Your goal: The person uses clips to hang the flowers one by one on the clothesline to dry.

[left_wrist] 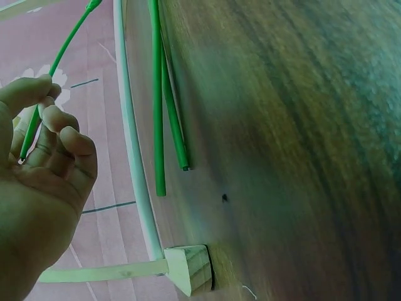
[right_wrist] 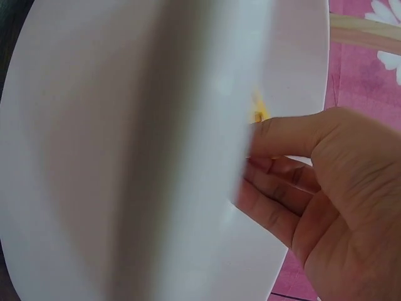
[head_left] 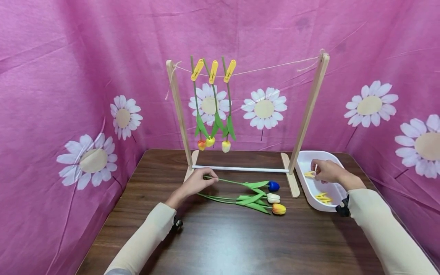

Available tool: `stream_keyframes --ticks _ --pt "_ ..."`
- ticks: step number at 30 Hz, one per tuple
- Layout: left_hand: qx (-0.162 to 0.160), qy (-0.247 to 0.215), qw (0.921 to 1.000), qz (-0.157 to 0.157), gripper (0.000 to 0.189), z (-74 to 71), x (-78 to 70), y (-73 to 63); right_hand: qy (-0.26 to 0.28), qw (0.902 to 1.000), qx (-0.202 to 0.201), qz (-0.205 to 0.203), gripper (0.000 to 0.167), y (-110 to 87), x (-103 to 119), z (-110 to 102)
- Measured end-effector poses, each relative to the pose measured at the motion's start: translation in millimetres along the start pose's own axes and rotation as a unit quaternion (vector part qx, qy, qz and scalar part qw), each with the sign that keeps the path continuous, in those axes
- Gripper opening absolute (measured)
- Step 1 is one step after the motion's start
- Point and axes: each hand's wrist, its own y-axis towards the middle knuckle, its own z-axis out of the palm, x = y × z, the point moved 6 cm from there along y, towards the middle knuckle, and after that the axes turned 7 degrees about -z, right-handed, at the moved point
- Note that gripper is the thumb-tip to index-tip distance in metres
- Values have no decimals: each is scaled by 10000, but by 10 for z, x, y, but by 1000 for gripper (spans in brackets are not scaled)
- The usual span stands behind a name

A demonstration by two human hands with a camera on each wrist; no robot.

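My left hand [head_left: 197, 182] pinches the stem of a blue tulip [head_left: 273, 186] near its cut end; in the left wrist view this green stem [left_wrist: 61, 53] runs up between thumb and fingers. Beside it on the table lie a white tulip [head_left: 273, 198] and an orange-yellow tulip [head_left: 279, 209], their stems below the hand. Over the white tray [head_left: 311, 198] at the right, my right hand [head_left: 328, 171] pinches a yellow clothespin [head_left: 309, 174]. The thumb hides part of that clothespin in the right wrist view. Several more yellow clothespins [head_left: 323, 198] lie in the tray.
A wooden frame [head_left: 309, 114] with a white crossbar [head_left: 240, 169] stands at the back of the table. Along its string [head_left: 271, 68], three yellow clothespins [head_left: 213, 71] hold tulips hanging heads down, coloured orange, yellow and white. Behind is a pink flowered cloth [head_left: 258, 30].
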Motion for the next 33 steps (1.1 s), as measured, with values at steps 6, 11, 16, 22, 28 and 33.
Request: stream_keyframes --ticks 6,11,16,22,28,33 --pt "-149 -341 9991 -201 8 -15 -30 30 -190 9993 -268 -166 20 15 13 -97" --pt "-265 -1138 9922 -426 14 -42 -82 62 -101 9988 -469 -43 23 16 24 -189" --pt "-507 -1828 9811 -386 19 -106 -195 63 132 9980 -586 189 28 15 38 -298" --pt "-709 -2983 9518 47 28 -119 -338 89 574 9946 -818 274 29 21 135 -434" --pt "-529 -3817 9186 871 27 -88 -536 129 577 9923 -1095 53 31 36 283 -552" --pt "-434 -4116 9043 1045 24 -61 -658 172 302 9887 -1459 -130 37 37 414 -671"
